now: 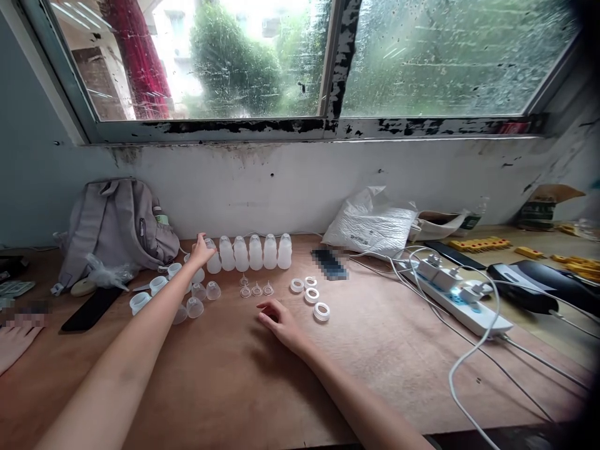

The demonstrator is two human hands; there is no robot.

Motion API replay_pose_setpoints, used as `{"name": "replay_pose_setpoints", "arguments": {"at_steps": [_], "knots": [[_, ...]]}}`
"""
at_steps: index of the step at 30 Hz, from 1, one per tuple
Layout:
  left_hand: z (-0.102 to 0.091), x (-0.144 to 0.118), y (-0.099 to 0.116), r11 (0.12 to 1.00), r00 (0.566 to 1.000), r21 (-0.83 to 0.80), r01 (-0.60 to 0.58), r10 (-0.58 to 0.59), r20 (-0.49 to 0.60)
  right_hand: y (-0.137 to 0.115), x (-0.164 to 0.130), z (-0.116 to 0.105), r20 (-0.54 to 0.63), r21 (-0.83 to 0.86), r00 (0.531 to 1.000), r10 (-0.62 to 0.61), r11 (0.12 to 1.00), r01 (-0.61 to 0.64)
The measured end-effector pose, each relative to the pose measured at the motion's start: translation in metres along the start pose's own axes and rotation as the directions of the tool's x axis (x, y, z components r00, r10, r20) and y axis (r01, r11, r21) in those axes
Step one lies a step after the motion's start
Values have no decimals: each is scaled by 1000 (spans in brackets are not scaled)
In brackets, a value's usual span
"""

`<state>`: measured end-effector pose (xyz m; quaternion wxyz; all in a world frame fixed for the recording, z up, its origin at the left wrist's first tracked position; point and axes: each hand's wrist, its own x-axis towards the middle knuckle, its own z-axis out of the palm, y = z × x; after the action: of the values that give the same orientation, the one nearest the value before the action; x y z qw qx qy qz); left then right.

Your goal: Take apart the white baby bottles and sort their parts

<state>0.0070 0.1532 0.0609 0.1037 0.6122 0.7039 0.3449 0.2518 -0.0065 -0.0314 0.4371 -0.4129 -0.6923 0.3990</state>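
My left hand (203, 251) reaches to the left end of a row of frosted baby bottles (255, 253), its fingers closed on the top of the leftmost baby bottle (214, 262). That arm partly hides clear dome caps (195, 307) and white screw rings or cups (158, 285). On the table lies my right hand (280, 322), loosely curled, fingers apart, with nothing in it. Just beyond it sit several clear silicone nipples (256, 289). To its right are several white collar rings (312, 295).
A grey backpack (117, 225) leans at the back left, with a black phone (91, 309) before it. Another person's hand or foot (19, 340) shows at the left edge. A silver bag (370, 222) stands against the wall. Cables trail from a white power strip (454, 297) at right.
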Motion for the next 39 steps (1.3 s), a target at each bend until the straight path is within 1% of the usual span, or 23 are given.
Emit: {"name": "replay_pose_setpoints", "arguments": {"at_steps": [2,4,6,7,8,9,10,11,12,13,15,17,20,22,24,25,27,29,31,33,35,37,39], "knots": [[-4,-2,4,1000,1000,0,-19,19,-18,1,0,1,5,1,1000,-3,1000,3],[-10,-6,10,996,993,1,-86,85,-81,0,0,0,12,-2,1000,-12,1000,12],[-15,-15,14,975,961,38,-219,222,-166,0,0,-2,3,-48,999,-49,998,49],[-17,-22,15,950,933,79,-303,313,-178,-1,0,-4,-12,-103,996,-84,991,82],[-18,-30,14,911,900,131,-391,408,-151,0,0,-6,-26,-178,992,-127,977,120],[-19,-39,11,863,867,181,-471,491,-87,1,1,-8,-34,-267,985,-170,951,155],[-17,-50,6,813,834,218,-539,552,3,3,2,-10,-34,-361,978,-204,916,178],[-15,-60,-1,768,802,241,-593,591,90,6,4,-12,-29,-450,975,-220,874,184],[-13,-71,-8,743,783,251,-620,607,137,9,6,-14,-22,-527,976,-216,832,172],[-10,-80,-16,735,777,255,-629,609,162,13,9,-15,-12,-592,981,-192,793,148],[-4,-93,-30,739,784,262,-621,596,176,20,13,-16,9,-685,993,-119,722,92],[0,-100,-35,752,796,264,-605,583,164,26,16,-15,42,-735,997,-58,674,70],[3,-107,-24,810,833,198,-552,547,81,29,17,-14,66,-756,997,-43,650,79],[7,-114,-9,875,876,48,-481,482,6,28,16,-14,57,-754,996,-71,651,89],[17,-125,6,905,925,-197,-377,379,-29,27,16,-15,46,-749,994,-100,655,100],[24,-132,11,891,947,-331,-310,322,-21,27,16,-15,41,-748,993,-109,655,102],[41,-145,17,822,978,-541,-177,209,-2,28,17,-15,32,-752,994,-100,653,90],[59,-155,17,734,994,-677,-52,105,37,30,17,-15,27,-760,997,-68,647,65],[72,-161,14,662,995,-748,42,38,89,32,18,-14,26,-764,999,-38,643,44],[78,-163,11,634,993,-770,71,26,113,33,18,-14,28,-763,999,-36,644,44],[76,-161,7,666,998,-746,25,31,61,32,18,-13,22,-754,997,-71,654,63],[69,-157,2,759,997,-648,-69,36,-64,29,17,-13,-8,-733,992,-130,676,83],[61,-153,-7,881,975,-446,-161,71,-212,26,17,-15,-61,-725,983,-176,684,77]]}}
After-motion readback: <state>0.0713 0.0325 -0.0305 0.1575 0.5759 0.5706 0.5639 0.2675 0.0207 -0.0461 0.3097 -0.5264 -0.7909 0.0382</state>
